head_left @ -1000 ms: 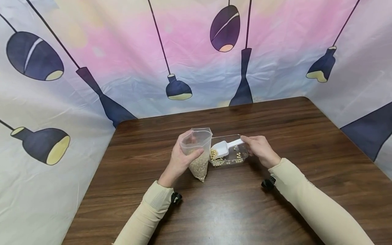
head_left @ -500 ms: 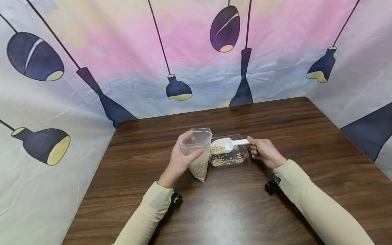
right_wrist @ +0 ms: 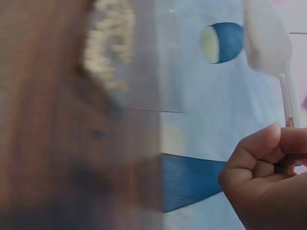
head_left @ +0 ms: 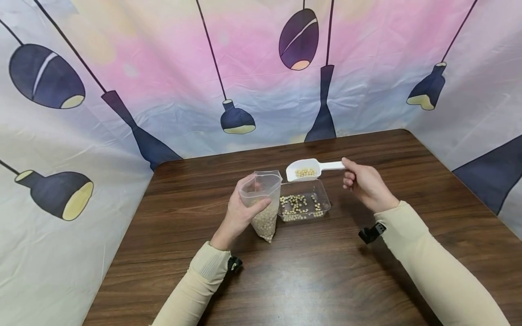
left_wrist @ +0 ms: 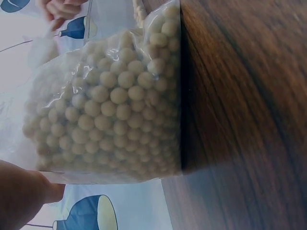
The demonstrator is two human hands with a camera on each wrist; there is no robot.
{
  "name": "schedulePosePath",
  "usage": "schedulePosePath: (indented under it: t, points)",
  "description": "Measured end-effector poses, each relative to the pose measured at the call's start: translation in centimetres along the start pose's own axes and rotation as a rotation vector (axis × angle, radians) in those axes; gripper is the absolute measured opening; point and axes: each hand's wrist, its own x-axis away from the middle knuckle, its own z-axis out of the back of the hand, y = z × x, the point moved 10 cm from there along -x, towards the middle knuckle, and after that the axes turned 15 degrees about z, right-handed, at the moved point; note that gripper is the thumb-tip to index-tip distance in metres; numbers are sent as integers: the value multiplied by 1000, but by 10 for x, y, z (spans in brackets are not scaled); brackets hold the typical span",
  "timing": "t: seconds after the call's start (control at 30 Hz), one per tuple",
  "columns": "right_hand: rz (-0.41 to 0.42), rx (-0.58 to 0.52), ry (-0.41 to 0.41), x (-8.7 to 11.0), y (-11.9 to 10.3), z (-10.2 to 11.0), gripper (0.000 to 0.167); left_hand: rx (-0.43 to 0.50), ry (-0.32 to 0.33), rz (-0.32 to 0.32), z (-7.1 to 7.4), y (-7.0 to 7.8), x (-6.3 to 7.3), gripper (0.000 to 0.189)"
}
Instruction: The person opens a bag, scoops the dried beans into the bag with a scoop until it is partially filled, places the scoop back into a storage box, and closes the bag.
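Note:
In the head view my left hand grips a clear plastic bag, its mouth open at the top. Pale round beans fill the lower part of the bag, which stands on the table in the left wrist view. My right hand pinches the handle end of a white scoop. The scoop is held level above the far rim of a clear plastic box, with some beans in its bowl. More beans lie scattered inside the box, which sits just right of the bag.
A dark brown wooden table carries everything. Behind and beside it hangs a cloth backdrop printed with lamps. Black wrist cameras are strapped under both sleeves.
My right hand has lifted the scoop up out of the box and moved it to the right, with beans in it. My left hand and the bag have stayed in place.

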Motion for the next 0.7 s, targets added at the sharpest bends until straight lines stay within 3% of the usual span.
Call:
schedulePosePath:
  t: [0.23,0.43,0.7]
  points:
    - [219,29,-22,-1,-54,-25,34,-5,3,-2,0,1,0,69]
    - [356,92,-57,4,-84,-59,40,6,-7,4,0,1,0,68]
    - [519,373,-111,19,-106,-92,47,-8,-5,14,1,-1,0,70]
